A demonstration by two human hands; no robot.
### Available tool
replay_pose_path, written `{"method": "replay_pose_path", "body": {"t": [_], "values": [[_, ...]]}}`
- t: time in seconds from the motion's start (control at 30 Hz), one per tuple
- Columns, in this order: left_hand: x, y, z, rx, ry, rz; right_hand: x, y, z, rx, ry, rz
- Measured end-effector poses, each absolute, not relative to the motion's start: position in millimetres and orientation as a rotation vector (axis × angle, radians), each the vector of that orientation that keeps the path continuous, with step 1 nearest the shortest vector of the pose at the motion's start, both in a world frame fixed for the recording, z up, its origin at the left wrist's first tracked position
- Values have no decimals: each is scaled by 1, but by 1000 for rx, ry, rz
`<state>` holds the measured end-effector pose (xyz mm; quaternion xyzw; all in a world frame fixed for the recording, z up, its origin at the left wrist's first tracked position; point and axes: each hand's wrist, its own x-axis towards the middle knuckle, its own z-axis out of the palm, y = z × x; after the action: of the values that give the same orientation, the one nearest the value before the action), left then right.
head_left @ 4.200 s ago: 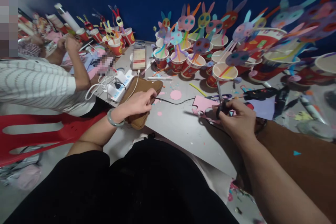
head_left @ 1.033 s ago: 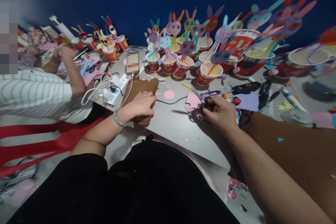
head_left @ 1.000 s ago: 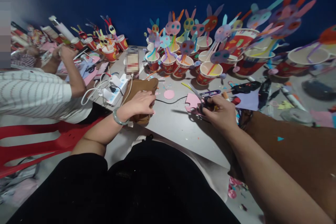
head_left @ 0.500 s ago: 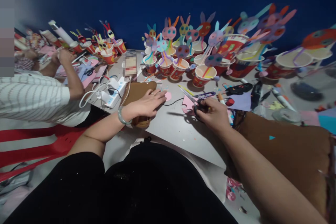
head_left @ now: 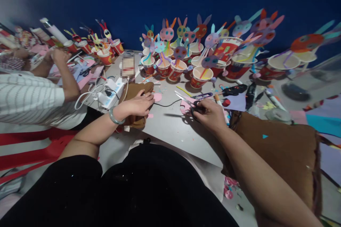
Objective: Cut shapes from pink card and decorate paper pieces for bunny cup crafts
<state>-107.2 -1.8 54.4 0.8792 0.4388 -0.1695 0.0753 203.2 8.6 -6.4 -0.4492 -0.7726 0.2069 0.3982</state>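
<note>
My left hand (head_left: pixel 140 103) lies palm down, fingers stretched out, over the right edge of a brown cushion-like pad (head_left: pixel 131 90). By its fingertips is a rounded pink paper piece (head_left: pixel 157 97), and a smaller pink scrap (head_left: pixel 150 116) shows beside the palm. My right hand (head_left: pixel 211 115) is closed around the black handles of a pair of scissors (head_left: pixel 183 98), blades parted and pointing to the far left. Beneath the blades lies a cut pink paper (head_left: pixel 185 107). Behind them are purple-handled snips (head_left: pixel 203 95) and a yellow strip (head_left: pixel 183 90).
Red paper cups (head_left: pixel 177 72) with colourful rabbit-headed figures line the back. A white power strip (head_left: pixel 115 94) with cables stands left, near a co-worker's striped sleeve (head_left: pixel 29 95). At right are a glue gun (head_left: pixel 236 89), a tape roll (head_left: pixel 278 115) and a larger brown pad (head_left: pixel 277 149).
My left hand has drawn back to the left, and a small pink scrap now shows beside its palm. The scissors stay in my right hand, blades still parted. The view has shifted slightly.
</note>
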Motion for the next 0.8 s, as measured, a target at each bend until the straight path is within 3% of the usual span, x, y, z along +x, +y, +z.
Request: {"method": "replay_pose_path", "body": {"t": [0.3,0.8], "values": [[-129,-5,59,2592,997,-90,203,10,-9,-1159,-1990,505],[-122,-2,64,2517,820,-100,202,13,-13,-1143,-2000,493]]}}
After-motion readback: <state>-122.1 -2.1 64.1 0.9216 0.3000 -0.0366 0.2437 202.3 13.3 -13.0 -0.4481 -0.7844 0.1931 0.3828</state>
